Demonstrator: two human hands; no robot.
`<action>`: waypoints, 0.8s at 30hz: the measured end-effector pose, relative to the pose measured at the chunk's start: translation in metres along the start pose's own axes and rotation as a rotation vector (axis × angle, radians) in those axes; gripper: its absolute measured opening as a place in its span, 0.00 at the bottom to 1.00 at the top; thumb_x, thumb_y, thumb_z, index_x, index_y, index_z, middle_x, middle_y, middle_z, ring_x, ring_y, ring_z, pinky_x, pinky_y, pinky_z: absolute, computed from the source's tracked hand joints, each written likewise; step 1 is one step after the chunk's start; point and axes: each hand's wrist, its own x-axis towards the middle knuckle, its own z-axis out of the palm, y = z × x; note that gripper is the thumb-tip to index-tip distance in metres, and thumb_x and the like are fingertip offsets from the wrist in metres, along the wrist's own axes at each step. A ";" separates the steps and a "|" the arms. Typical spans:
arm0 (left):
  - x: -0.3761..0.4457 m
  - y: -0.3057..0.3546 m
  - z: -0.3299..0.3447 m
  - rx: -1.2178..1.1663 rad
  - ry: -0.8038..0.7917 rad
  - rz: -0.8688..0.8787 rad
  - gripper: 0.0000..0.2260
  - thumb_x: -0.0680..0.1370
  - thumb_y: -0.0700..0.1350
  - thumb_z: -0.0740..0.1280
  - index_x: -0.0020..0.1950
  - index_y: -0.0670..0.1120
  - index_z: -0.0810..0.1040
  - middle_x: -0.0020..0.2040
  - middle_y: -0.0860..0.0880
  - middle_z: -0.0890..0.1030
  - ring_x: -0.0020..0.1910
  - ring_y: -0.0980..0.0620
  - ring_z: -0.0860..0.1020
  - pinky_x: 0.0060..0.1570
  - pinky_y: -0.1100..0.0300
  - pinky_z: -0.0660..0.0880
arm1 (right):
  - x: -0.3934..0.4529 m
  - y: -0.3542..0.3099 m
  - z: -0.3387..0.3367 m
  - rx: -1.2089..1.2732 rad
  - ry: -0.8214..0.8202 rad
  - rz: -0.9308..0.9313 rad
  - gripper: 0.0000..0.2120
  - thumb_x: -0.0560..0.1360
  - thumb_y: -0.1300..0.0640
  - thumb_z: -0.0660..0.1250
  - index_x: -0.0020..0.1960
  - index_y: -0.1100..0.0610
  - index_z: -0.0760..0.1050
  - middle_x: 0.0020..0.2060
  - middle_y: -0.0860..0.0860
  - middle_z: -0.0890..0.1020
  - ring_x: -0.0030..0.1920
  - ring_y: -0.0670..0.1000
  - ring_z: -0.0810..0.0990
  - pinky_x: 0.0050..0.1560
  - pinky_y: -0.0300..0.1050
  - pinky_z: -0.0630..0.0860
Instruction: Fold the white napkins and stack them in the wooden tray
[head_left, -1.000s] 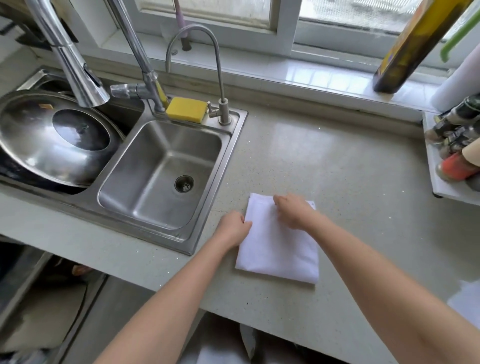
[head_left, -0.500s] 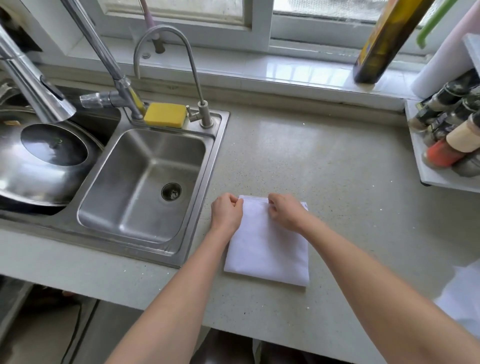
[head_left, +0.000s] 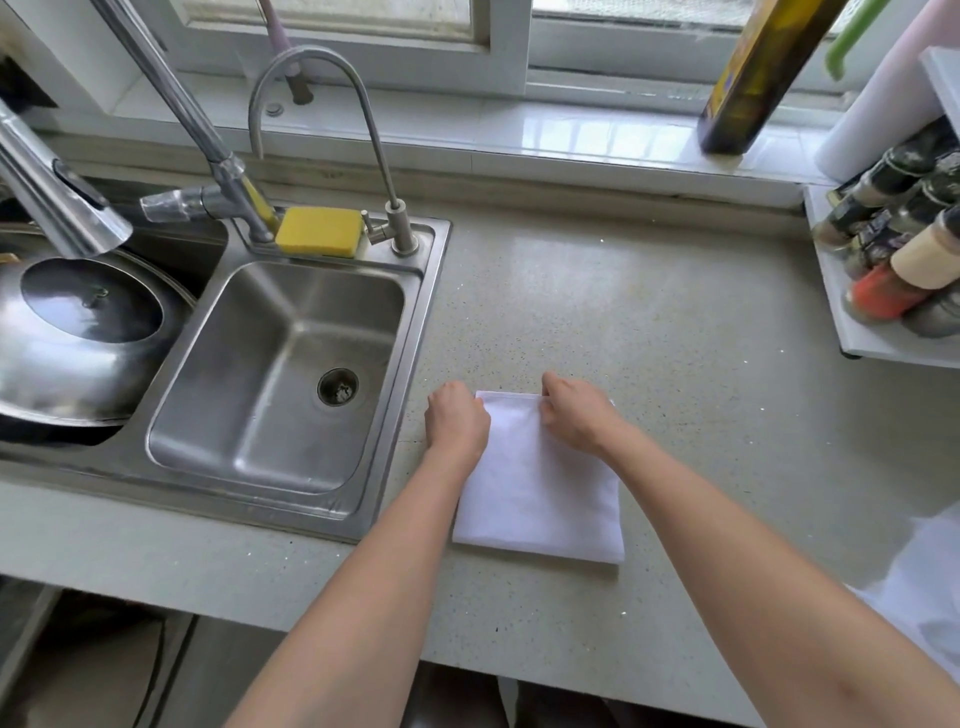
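A kitchen counter seen from above, read from left to right. At the far left, one large steel pan lid (head_left: 78, 332) sits in the left sink basin, cut off by the picture's edge, with a pull-out spray head (head_left: 57, 202) hanging over it, its top out of view. Next comes one empty steel sink basin (head_left: 270, 374) with a single drain. Behind it stand two taps: a tall straight faucet (head_left: 171, 98) cropped at the top, and a thin curved gooseneck tap (head_left: 322, 130). One yellow sponge (head_left: 319, 231) lies between them on the sink rim. On the speckled countertop (head_left: 623, 322), just right of the sink, lies one folded white napkin (head_left: 540, 493), flat and roughly square. Two bare hands meet its far edge: the left hand (head_left: 457, 421) is curled at the far left corner, the right hand (head_left: 576, 415) is curled at the far edge, and both seem to pinch the cloth, though the fingertips are hidden under the knuckles. No wooden tray is in view. On the windowsill leans one dark bottle (head_left: 758, 78), cropped above. At the far right a white rack (head_left: 852, 322) holds several spice jars, too crowded and cut off to count. More white cloth (head_left: 924, 587) shows at the lower right edge, mostly out of frame.
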 end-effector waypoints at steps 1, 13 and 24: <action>0.000 0.000 0.000 0.001 0.006 -0.002 0.13 0.80 0.41 0.62 0.46 0.30 0.77 0.47 0.33 0.80 0.48 0.36 0.78 0.39 0.52 0.69 | 0.000 0.002 -0.001 0.012 0.006 -0.004 0.02 0.76 0.63 0.53 0.45 0.58 0.62 0.47 0.61 0.77 0.44 0.59 0.73 0.40 0.49 0.66; -0.012 -0.002 0.007 0.324 0.131 0.184 0.10 0.80 0.36 0.56 0.60 0.42 0.68 0.56 0.43 0.73 0.51 0.43 0.76 0.38 0.55 0.67 | -0.011 0.021 -0.010 -0.115 0.091 0.061 0.08 0.77 0.59 0.54 0.51 0.58 0.71 0.51 0.57 0.79 0.52 0.59 0.77 0.42 0.45 0.66; -0.031 -0.051 0.027 0.663 -0.057 0.649 0.27 0.80 0.55 0.36 0.79 0.50 0.47 0.79 0.45 0.46 0.78 0.48 0.46 0.74 0.47 0.39 | -0.015 0.035 -0.006 0.075 0.168 0.155 0.08 0.76 0.65 0.56 0.52 0.57 0.71 0.50 0.56 0.78 0.49 0.58 0.75 0.42 0.46 0.68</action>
